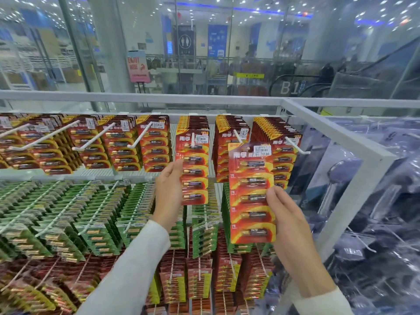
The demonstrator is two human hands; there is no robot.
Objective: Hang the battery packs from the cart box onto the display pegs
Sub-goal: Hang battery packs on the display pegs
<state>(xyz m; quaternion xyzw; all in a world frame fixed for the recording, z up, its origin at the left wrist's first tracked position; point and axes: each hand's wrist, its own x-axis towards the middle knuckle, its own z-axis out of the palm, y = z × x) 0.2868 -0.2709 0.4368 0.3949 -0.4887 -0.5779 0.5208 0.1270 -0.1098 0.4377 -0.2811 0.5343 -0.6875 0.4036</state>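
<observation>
Two red battery packs are up in front of the top row of the display. My left hand (169, 189) holds the left edge of one red pack (195, 169), which hangs on a white peg (193, 140) through its top hole. My right hand (287, 220) grips the right edge of a second red pack (251, 194), held upright in the air in front of the pegs at the right, on no peg. Its top reaches just below a white peg (238, 135) that carries more red packs. The cart box is out of view.
Rows of white pegs fill the rack: red packs (118, 144) on top, green packs (68, 214) in the middle, red ones (197, 280) below. A white metal frame (341, 137) borders the rack at the right, with dark bagged goods (375, 201) beyond it. Glass wall behind.
</observation>
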